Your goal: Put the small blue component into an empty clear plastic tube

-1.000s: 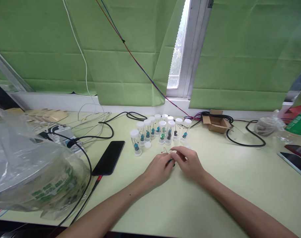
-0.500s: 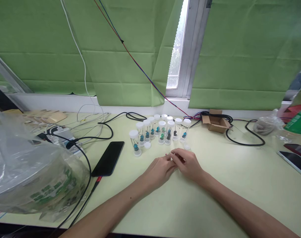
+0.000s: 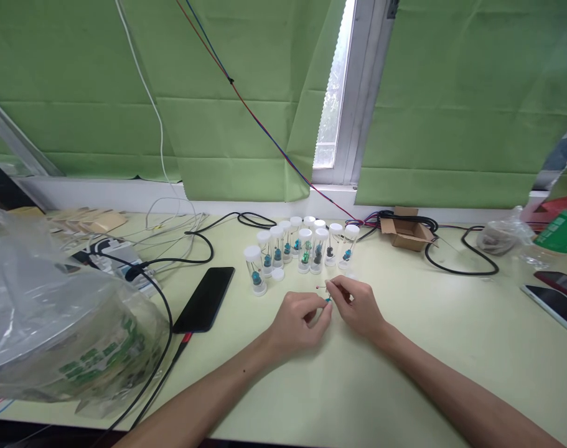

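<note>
My left hand point(image 3: 300, 318) has thumb and forefinger pinched around a small blue piece point(image 3: 328, 300), mostly covered by the fingertips. Just to its right, my right hand point(image 3: 359, 305) is closed in a pinch on a thin wire point(image 3: 322, 287) with a tiny red tip, which sticks out to the left. Whether the wire and the blue piece are joined is too small to tell. Beyond the hands stand several clear tubes point(image 3: 256, 277) with white caps, upright in a group, holding small blue, green or dark pieces on thin stems. A loose white cap point(image 3: 277, 274) lies beside the front-left tube.
A black phone point(image 3: 205, 300) with a cable lies left of the hands. Farther left is a large clear plastic bag point(image 3: 78, 323). Black cables and a small open cardboard box point(image 3: 408, 233) sit along the wall. Two more phones and a green-labelled bottle point(image 3: 561, 233) are at right.
My hands have drawn slightly apart, the left one dropping a little lower. The blue piece and the red-tipped wire now show between the fingertips. The tubes have stayed in place.
</note>
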The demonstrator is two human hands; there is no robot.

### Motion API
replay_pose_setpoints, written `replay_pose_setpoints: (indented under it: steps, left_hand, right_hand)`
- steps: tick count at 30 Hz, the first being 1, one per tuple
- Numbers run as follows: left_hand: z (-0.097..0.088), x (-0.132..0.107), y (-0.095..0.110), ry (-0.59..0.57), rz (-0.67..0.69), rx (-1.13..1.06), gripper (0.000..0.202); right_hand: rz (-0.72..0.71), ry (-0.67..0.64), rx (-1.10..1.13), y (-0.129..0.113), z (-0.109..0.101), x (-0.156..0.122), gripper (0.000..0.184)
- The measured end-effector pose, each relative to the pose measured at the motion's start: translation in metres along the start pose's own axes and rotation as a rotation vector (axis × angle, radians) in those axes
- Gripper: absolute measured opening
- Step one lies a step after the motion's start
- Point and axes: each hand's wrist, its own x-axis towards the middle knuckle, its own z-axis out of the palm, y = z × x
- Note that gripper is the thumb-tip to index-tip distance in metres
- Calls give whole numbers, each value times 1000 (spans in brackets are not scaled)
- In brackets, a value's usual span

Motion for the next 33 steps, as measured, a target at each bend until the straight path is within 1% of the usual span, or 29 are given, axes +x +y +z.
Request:
replay_pose_setpoints:
  steps: [2,5,8,10,12,16,19,23,25,27,30,33]
  left_hand:
    - [-2,1,0,99,-54,-15,35]
    - [-4,7,-1,232,-189,-40,33]
    - [-7,15,-7,283,-329,-114,32]
    - [-7,21,-11,258,-404,-180,29]
    - [-7,25,-14,203,-458,-226,27]
    - [-5,38,-16,-7,-512,-247,32]
    - [-4,56,-13,-148,-516,-245,42]
    - [1,90,-11,-255,-417,-132,40]
    - [8,105,-12,-279,-385,-70,42]
    - [18,114,-14,-251,-385,-1,48]
    - [33,121,-17,-213,-376,72,55]
    - [43,123,-20,-151,-368,122,57]
  right_hand:
    - [-4,-6,1,-1,0,-1,31]
    - [-15,-14,5,-3,1,-2,34]
    - [-41,3,16,-4,2,-4,35]
    - [-67,18,27,-5,3,-4,35]
    - [-95,24,37,-5,4,-5,34]
    - [-151,37,47,-6,5,-6,33]
    - [-189,47,54,-6,6,-7,34]
    - [-222,54,64,-7,6,-7,32]
    - [-227,54,66,-7,6,-7,31]
    - [-227,57,68,-7,6,-7,31]
    - [-228,57,68,-6,7,-7,30]
    - [-228,55,65,-5,7,-7,31]
